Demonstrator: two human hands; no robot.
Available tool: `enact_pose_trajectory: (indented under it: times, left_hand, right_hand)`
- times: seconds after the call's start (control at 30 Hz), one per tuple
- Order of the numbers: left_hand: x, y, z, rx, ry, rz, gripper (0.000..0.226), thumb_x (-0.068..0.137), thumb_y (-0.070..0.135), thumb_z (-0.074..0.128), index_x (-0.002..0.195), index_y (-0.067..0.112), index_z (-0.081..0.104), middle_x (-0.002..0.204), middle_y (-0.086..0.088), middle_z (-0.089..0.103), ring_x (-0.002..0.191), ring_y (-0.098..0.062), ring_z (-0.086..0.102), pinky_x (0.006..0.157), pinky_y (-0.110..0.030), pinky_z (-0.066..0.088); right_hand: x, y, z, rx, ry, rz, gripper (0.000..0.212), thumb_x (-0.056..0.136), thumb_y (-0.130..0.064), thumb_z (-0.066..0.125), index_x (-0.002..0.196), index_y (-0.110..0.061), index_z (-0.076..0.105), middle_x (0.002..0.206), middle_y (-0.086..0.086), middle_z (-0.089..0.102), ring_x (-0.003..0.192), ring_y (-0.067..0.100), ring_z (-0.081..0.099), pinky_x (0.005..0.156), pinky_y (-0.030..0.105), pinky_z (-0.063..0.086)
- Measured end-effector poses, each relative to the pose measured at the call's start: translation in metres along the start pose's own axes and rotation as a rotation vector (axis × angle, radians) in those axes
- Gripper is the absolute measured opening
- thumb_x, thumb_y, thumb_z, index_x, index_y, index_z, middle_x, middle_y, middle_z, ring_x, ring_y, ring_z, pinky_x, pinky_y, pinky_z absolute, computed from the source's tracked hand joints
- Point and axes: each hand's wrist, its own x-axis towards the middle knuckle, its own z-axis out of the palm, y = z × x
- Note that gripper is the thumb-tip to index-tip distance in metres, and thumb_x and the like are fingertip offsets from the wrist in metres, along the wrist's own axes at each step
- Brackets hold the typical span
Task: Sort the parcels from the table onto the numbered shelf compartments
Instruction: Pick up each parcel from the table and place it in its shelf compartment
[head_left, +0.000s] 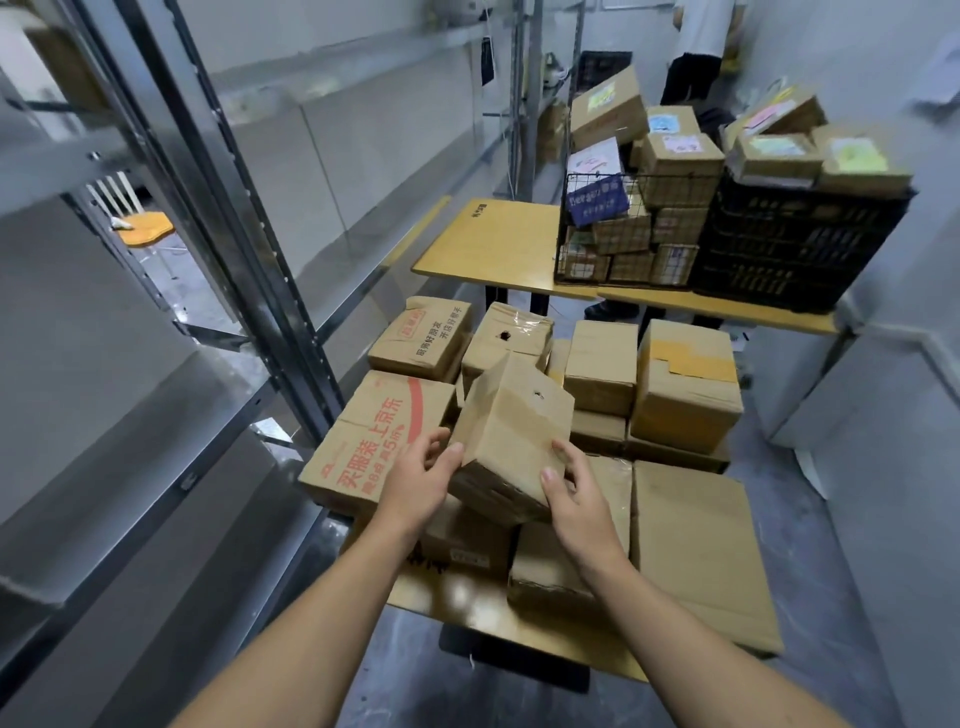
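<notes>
A small plain cardboard parcel (511, 434) with a punched hole in its top face is tilted above the pile of boxes on the near table (467, 597). My left hand (418, 480) grips its lower left corner and my right hand (574, 493) holds its lower right side. Around it lie several brown parcels, among them a box with red print (374, 436) on the left and a large flat box (696, 540) on the right. The grey metal shelf (156, 322) runs along the left, its compartments bare; no numbers are readable.
A second yellow table (493, 244) behind carries a wire basket (623, 234) and a black plastic crate (795, 244), both heaped with labelled parcels. A person stands at the far back right (696, 47). A narrow aisle of floor lies between shelf and tables.
</notes>
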Motion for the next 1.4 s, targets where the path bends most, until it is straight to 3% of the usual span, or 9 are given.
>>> enact_pose_trajectory:
  times: [0.2, 0.37, 0.57, 0.73, 0.8, 0.93, 1.03, 1.23, 1.4]
  left_hand:
    - [-0.001, 0.004, 0.006, -0.137, -0.011, 0.032, 0.034, 0.093, 0.036, 0.061, 0.126, 0.03, 0.057, 0.117, 0.008, 0.062, 0.11, -0.013, 0.06, 0.095, -0.038, 0.052]
    - [-0.005, 0.02, 0.01, -0.043, 0.102, 0.185, 0.043, 0.089, 0.033, 0.068, 0.129, 0.028, 0.056, 0.119, 0.017, 0.057, 0.111, -0.005, 0.056, 0.09, -0.028, 0.052]
    - [-0.008, 0.033, 0.014, -0.075, 0.131, 0.297, 0.041, 0.087, 0.024, 0.072, 0.124, 0.031, 0.057, 0.114, 0.018, 0.061, 0.102, 0.008, 0.057, 0.079, -0.011, 0.048]
    - [-0.009, 0.035, 0.015, -0.281, 0.171, 0.248, 0.024, 0.096, 0.017, 0.059, 0.117, 0.03, 0.06, 0.108, -0.002, 0.06, 0.098, -0.016, 0.066, 0.077, -0.027, 0.057]
    - [-0.005, 0.033, 0.014, -0.222, 0.182, 0.246, 0.021, 0.096, 0.022, 0.059, 0.112, 0.036, 0.061, 0.11, 0.001, 0.061, 0.101, -0.016, 0.064, 0.081, -0.03, 0.056]
    - [-0.005, 0.029, 0.014, -0.106, 0.167, 0.216, 0.026, 0.094, 0.026, 0.062, 0.118, 0.034, 0.056, 0.116, 0.011, 0.059, 0.107, -0.005, 0.056, 0.076, -0.012, 0.045]
    - [-0.009, 0.025, 0.012, -0.245, 0.156, 0.132, 0.033, 0.093, 0.027, 0.063, 0.125, 0.031, 0.054, 0.122, 0.007, 0.058, 0.112, -0.01, 0.056, 0.078, -0.015, 0.046]
    - [-0.028, 0.018, -0.007, -0.197, 0.323, 0.142, 0.051, 0.07, 0.04, 0.067, 0.119, 0.043, 0.056, 0.116, 0.022, 0.06, 0.114, -0.008, 0.056, 0.096, -0.046, 0.051]
    - [-0.058, 0.01, -0.024, -0.095, 0.42, 0.197, 0.049, 0.075, 0.032, 0.067, 0.122, 0.041, 0.053, 0.12, 0.02, 0.057, 0.11, 0.003, 0.054, 0.089, -0.028, 0.049]
  right_hand:
    - [0.002, -0.004, -0.012, -0.023, -0.023, -0.073, 0.033, 0.104, -0.032, 0.051, 0.132, -0.048, 0.049, 0.131, -0.017, 0.05, 0.118, 0.003, 0.051, 0.095, 0.023, 0.048]
    - [0.014, -0.019, -0.015, -0.215, 0.036, -0.147, 0.043, 0.099, -0.045, 0.055, 0.136, -0.023, 0.057, 0.14, -0.009, 0.042, 0.126, 0.007, 0.043, 0.105, 0.026, 0.039]
    - [0.013, -0.048, -0.017, 0.121, -0.069, -0.117, 0.048, 0.084, -0.06, 0.054, 0.126, -0.037, 0.047, 0.117, -0.021, 0.058, 0.112, 0.002, 0.058, 0.1, 0.033, 0.051]
    - [0.016, -0.051, -0.021, 0.287, -0.059, -0.126, 0.041, 0.091, -0.042, 0.063, 0.128, -0.036, 0.046, 0.12, -0.009, 0.064, 0.108, 0.008, 0.065, 0.089, 0.03, 0.058]
    - [0.019, -0.05, -0.024, 0.359, -0.074, -0.13, 0.031, 0.096, -0.03, 0.062, 0.123, -0.04, 0.048, 0.121, -0.003, 0.068, 0.107, 0.009, 0.068, 0.084, 0.028, 0.058]
    - [0.023, -0.053, -0.025, 0.419, -0.084, -0.123, 0.029, 0.101, -0.023, 0.057, 0.123, -0.04, 0.047, 0.116, -0.002, 0.07, 0.104, 0.017, 0.07, 0.085, 0.039, 0.061]
    - [0.025, -0.053, -0.024, 0.408, -0.139, -0.129, 0.034, 0.103, -0.022, 0.054, 0.126, -0.046, 0.046, 0.115, -0.006, 0.066, 0.104, 0.019, 0.068, 0.085, 0.047, 0.061]
    - [0.021, -0.046, -0.017, 0.059, -0.285, -0.319, 0.054, 0.103, -0.015, 0.052, 0.122, -0.065, 0.049, 0.138, -0.008, 0.048, 0.113, -0.008, 0.055, 0.092, 0.027, 0.056]
    - [0.013, -0.057, 0.004, 0.041, -0.363, -0.326, 0.038, 0.09, -0.052, 0.064, 0.118, -0.064, 0.042, 0.128, -0.022, 0.05, 0.107, -0.017, 0.052, 0.081, 0.015, 0.049]
